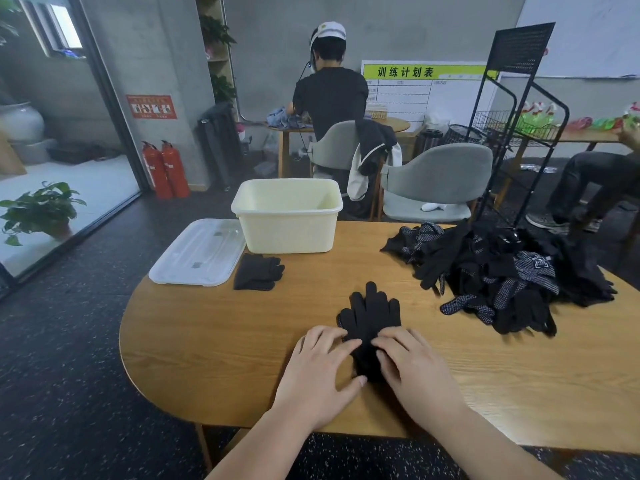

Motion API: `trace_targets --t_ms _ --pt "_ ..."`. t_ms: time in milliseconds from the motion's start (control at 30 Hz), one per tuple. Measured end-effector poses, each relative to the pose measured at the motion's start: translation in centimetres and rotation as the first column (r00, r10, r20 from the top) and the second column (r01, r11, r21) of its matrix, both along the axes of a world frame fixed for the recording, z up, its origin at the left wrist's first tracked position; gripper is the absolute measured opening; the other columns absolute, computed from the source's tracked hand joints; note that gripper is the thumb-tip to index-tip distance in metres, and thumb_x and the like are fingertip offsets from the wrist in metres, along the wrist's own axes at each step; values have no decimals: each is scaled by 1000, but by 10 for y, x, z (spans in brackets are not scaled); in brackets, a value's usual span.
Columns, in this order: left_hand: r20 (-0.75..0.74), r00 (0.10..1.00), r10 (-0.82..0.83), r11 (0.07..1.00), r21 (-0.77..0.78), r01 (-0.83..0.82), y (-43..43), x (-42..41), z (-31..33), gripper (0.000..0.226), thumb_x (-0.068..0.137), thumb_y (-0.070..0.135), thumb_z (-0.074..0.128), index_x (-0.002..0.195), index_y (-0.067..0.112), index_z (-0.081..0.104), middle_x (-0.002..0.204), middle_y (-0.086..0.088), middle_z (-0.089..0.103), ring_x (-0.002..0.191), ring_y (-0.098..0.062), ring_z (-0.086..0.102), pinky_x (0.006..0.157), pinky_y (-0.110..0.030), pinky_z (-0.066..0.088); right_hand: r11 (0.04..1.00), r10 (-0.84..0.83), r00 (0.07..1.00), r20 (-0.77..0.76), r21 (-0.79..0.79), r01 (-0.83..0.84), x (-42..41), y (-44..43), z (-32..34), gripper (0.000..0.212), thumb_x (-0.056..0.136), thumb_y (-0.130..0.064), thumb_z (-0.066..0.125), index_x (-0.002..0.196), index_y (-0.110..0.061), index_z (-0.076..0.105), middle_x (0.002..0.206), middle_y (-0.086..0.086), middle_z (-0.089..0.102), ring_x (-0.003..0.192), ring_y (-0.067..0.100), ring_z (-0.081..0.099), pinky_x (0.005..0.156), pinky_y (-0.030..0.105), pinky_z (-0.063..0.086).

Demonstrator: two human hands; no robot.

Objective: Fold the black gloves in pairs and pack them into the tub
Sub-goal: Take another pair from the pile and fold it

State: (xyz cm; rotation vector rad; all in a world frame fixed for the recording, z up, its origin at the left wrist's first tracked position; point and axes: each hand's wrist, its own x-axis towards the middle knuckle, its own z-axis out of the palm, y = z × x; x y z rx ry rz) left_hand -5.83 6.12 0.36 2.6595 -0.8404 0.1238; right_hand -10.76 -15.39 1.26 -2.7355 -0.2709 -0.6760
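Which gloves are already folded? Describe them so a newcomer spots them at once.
Start at the cream tub at the far edge of the wooden table. In front of its left corner, beside the clear lid, lies the folded glove bundle. Unlike the loose pile at right, it is compact and alone.

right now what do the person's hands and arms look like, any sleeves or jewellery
The left hand and right hand are bare: no gloves, rings or watch show. No sleeve is in view up to the frame's edge.
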Motion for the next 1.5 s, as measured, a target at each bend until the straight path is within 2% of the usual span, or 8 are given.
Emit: trace_targets --t_ms 100,267,633,733,800,900,1133,1500 --pt "8 1000 -2 1000 2 2 -1 1 -1 62 98 76 35 149 45 51 154 24 32 149 -5 15 127 -37 21 999 -20 986 -168 36 26 25 1 16 33 107 -29 51 138 -29 64 140 -17 56 129 3 51 101 17 45" --pt "-5 1000 2 1000 -3 -2 0 2 0 62 97 77 36 147 47 54 153 26 33 149 -4 15 127 -36 19 985 -71 844 -532 -170 -24 78 -4 19 56 113 -44 29 166 -29 20 174 -12 12 161 13 7 130 38 12" --pt "-35 999 8 1000 -8 -9 0 6 2 68 95 75 40 154 41 45 156 21 31 151 -6 14 128 -37 19 991 -89 934 -345 -128 47 67 -1 -3 52 111 -45 37 161 -28 36 171 -10 24 159 11 13 129 32 15" --pt "-46 998 32 999 -29 -34 0 5 3 77 94 76 43 159 35 36 157 20 31 151 -3 14 128 -36 20 999 0 990 -144 43 6 44 4 5 32 104 -38 57 132 -28 68 143 -14 58 139 12 47 112 30 44" --pt "-59 997 46 998 -40 -48 -1 5 4 81 93 75 46 160 32 31 158 19 30 152 -3 14 128 -35 20 994 80 994 -69 86 -74 24 5 4 20 98 -36 64 112 -29 76 122 -18 63 121 7 54 100 20 45" --pt "-72 995 62 997 -50 -65 -2 5 5 83 93 71 49 162 31 26 160 18 28 153 -4 12 129 -35 19 987 136 984 -113 105 -125 3 3 -5 18 93 -37 64 104 -29 76 116 -22 60 117 2 52 97 14 41" --pt "-89 993 79 994 -66 -85 -1 1 8 85 94 75 52 163 34 25 159 19 28 151 -4 14 128 -33 21 990 97 992 -76 107 -88 -5 0 -16 11 90 -19 79 100 -21 77 109 -15 63 108 6 59 88 26 54" --pt "-80 996 30 999 46 -26 1 4 4 87 89 88 39 163 46 23 161 19 21 153 -9 8 128 -41 20 992 97 988 -119 90 -87 -8 3 -12 13 87 -17 78 97 -22 71 108 -17 60 105 4 56 88 16 48"
